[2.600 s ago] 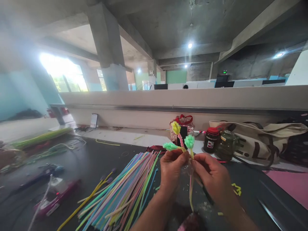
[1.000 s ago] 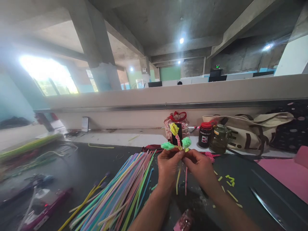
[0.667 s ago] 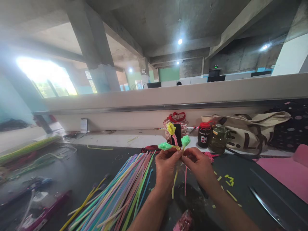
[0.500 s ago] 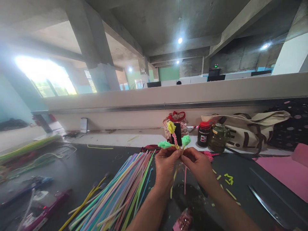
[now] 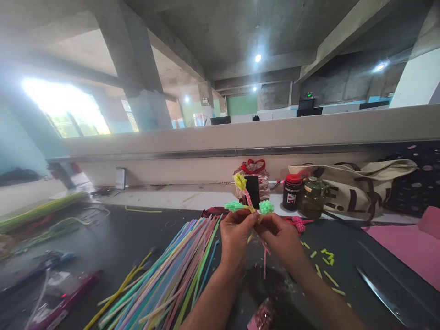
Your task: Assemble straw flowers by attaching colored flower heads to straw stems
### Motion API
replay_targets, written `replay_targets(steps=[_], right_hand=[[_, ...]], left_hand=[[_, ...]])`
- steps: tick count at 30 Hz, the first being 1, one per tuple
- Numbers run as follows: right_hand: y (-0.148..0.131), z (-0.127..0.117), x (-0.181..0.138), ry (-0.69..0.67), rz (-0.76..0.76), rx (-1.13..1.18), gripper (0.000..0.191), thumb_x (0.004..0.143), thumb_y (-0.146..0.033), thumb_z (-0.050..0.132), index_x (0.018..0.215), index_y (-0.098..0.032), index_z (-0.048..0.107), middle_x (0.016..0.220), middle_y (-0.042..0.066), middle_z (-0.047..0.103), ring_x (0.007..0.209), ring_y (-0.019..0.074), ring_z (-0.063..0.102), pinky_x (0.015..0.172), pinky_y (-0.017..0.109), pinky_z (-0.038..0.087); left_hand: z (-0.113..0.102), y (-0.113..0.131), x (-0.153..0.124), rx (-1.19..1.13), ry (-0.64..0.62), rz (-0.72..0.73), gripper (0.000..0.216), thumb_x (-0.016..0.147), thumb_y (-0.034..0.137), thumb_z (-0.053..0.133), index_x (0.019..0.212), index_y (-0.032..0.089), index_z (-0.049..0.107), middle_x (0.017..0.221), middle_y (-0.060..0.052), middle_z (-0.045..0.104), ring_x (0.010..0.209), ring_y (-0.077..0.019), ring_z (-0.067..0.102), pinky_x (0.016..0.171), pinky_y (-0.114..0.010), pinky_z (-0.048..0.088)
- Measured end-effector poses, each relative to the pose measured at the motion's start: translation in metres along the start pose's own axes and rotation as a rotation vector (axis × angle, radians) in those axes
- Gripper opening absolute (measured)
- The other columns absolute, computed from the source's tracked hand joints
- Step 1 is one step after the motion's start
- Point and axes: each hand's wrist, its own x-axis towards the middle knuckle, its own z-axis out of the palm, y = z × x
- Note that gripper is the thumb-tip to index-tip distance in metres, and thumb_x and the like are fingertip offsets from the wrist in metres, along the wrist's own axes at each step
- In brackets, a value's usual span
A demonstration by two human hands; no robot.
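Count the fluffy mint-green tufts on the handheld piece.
2: one fluffy mint-green tuft sticks out leftward above the left hand; the other fluffy mint-green tuft sits above the right hand. Others may be hidden.

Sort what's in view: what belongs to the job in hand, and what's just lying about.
Belongs to the job:
yellow tuft and two green tufts on stems, held in the left hand and right hand
bundle of coloured stems, probably
yellow-green snippets, probably

Seemingly just lying about:
red-lidded bottle
greenish jug
cream tote bag
phone propped at left
pink sheet
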Motion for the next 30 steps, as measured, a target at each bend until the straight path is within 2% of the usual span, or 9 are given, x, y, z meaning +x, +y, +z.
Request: replay_targets(steps=[5, 10, 15, 21, 25, 30], right_hand=[[-0.001, -0.001, 0.001, -0.026, 0.042, 0.1, 0.021, 0.07, -0.036, 0.056, 0.078, -0.017, 0.06, 0.071, 0.004, 0.065, 0.068, 0.0185, 0.059, 0.06, 0.028, 0.046], [0.006, -0.002, 0.002, -0.028, 0.012, 0.111, 0.018, 0.07, -0.032, 0.055, 0.075, -0.016, 0.062, 0.069, 0.002, 0.064, 0.067, 0.017, 0.057, 0.06, 0.026, 0.044], [0.004, -0.004, 0.001, 0.003, 0.032, 0.093, 0.017, 0.069, -0.032, 0.056, 0.069, -0.016, 0.061, 0.061, 0.001, 0.06, 0.057, 0.0145, 0.052, 0.051, 0.023, 0.041], [-0.003, -0.01, 0.001, 0.007, 0.046, 0.092, 0.016, 0.068, -0.031, 0.055, 0.07, -0.016, 0.061, 0.059, 0.0, 0.059, 0.054, 0.014, 0.051, 0.049, 0.022, 0.04], [-0.004, -0.012, 0.0, 0.031, 0.04, 0.07, 0.017, 0.069, -0.031, 0.055, 0.074, -0.016, 0.061, 0.058, -0.001, 0.058, 0.053, 0.0131, 0.049, 0.048, 0.022, 0.038], [-0.008, -0.015, -0.002, -0.025, 0.036, 0.022, 0.018, 0.069, -0.032, 0.056, 0.076, -0.016, 0.062, 0.054, -0.002, 0.055, 0.059, 0.0151, 0.05, 0.053, 0.022, 0.038]], left_hand=[[-0.001, 0.0, 0.0, -0.018, -0.05, -0.026, 0.018, 0.049, 0.019, 0.073, 0.063, 0.013, 0.063, 0.062, -0.001, 0.064, 0.056, -0.0112, 0.056, 0.06, -0.024, 0.045], [-0.002, 0.0, -0.002, -0.017, -0.103, -0.021, 0.017, 0.052, 0.019, 0.072, 0.066, 0.014, 0.064, 0.065, -0.001, 0.065, 0.06, -0.0115, 0.057, 0.065, -0.025, 0.045], [-0.004, -0.003, 0.0, -0.001, -0.113, -0.013, 0.02, 0.054, 0.019, 0.072, 0.072, 0.014, 0.063, 0.069, -0.002, 0.064, 0.063, -0.0105, 0.056, 0.064, -0.023, 0.044], [-0.005, -0.001, -0.001, -0.033, -0.212, -0.036, 0.02, 0.06, 0.021, 0.068, 0.078, 0.014, 0.062, 0.075, -0.003, 0.064, 0.066, -0.0121, 0.057, 0.066, -0.024, 0.044], [-0.006, 0.005, -0.003, 0.098, -0.299, -0.067, 0.023, 0.06, 0.023, 0.068, 0.08, 0.012, 0.063, 0.08, -0.007, 0.065, 0.072, -0.0154, 0.057, 0.071, -0.027, 0.043], [-0.007, 0.006, 0.0, 0.153, -0.311, -0.159, 0.023, 0.053, 0.026, 0.071, 0.068, 0.01, 0.063, 0.065, -0.004, 0.062, 0.059, -0.012, 0.053, 0.061, -0.024, 0.04]])
